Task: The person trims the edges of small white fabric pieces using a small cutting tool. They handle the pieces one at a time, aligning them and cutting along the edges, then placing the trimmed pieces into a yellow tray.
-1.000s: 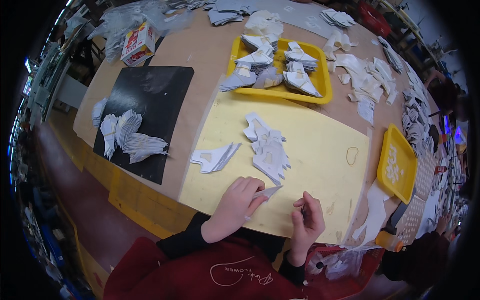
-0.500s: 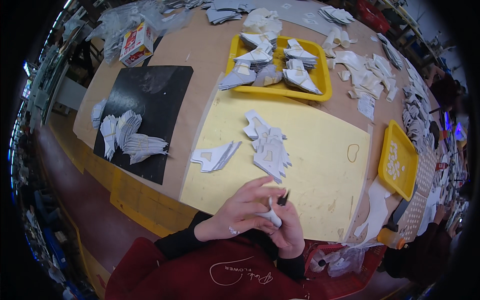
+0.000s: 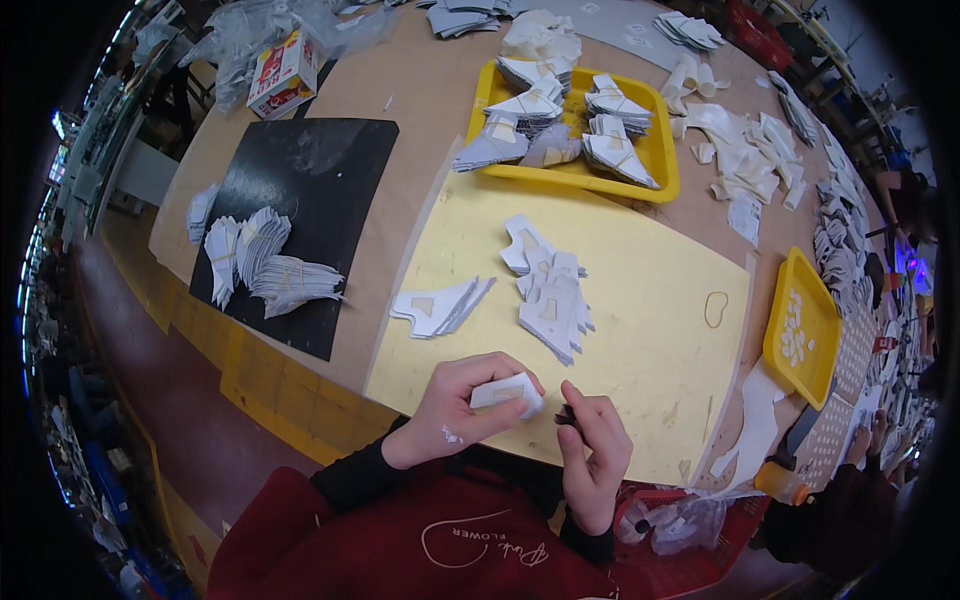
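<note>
Low over the yellow sheet, my left hand (image 3: 448,412) is closed around a white cut piece (image 3: 487,394), which looks curled and has a beige patch on its face. Just to its right, my right hand (image 3: 597,462) pinches a small black tool (image 3: 566,414); most of it is hidden by the fingers, so its kind does not show. Beyond my hands lies a fanned pile of white cut pieces (image 3: 552,300), several of them with a beige patch. A smaller overlapping stack of such pieces (image 3: 436,308) is to the left of that pile.
A yellow tray (image 3: 668,160) holds banded bundles at the back. Further bundles (image 3: 290,285) lie on a black board (image 3: 330,220) at left. A rubber band (image 3: 716,309) rests on the yellow sheet (image 3: 640,400). At right stands a smaller yellow tray (image 3: 828,300); below it, a red basket (image 3: 720,560).
My hands, together before, have moved apart. The left now grips the white piece with its beige patch showing; the right has drawn off to the right with the black tool. The view has shifted slightly.
</note>
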A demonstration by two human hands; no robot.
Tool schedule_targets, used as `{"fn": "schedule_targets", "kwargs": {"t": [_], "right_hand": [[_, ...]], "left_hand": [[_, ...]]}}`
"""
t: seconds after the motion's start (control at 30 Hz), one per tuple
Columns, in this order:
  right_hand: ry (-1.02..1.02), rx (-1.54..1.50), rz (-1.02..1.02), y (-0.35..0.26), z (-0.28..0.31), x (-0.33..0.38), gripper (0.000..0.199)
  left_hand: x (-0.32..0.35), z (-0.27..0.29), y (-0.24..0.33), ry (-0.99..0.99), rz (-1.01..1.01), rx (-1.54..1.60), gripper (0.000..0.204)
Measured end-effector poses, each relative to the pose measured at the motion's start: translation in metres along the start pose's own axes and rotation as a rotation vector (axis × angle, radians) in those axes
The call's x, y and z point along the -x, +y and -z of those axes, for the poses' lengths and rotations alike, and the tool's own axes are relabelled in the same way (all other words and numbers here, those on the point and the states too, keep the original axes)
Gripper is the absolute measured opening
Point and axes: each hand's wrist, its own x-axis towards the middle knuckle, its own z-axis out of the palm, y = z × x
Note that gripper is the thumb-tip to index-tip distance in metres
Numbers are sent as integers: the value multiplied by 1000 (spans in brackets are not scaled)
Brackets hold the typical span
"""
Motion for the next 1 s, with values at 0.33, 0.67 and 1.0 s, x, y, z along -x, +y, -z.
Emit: {"fn": "schedule_targets", "kwargs": {"t": [0.33,0.67,1.0], "right_hand": [[65,-21,-6,-2,-11,-1,27],[16,-358,-279,7,-13,4,18],[23,-859,-350,11,-11,9,20]], "left_hand": [[1,-5,0,16,-71,-96,17],[-3,-2,3,-11,-132,-170,15],[-5,4,-5,63,-86,-147,19]]}}
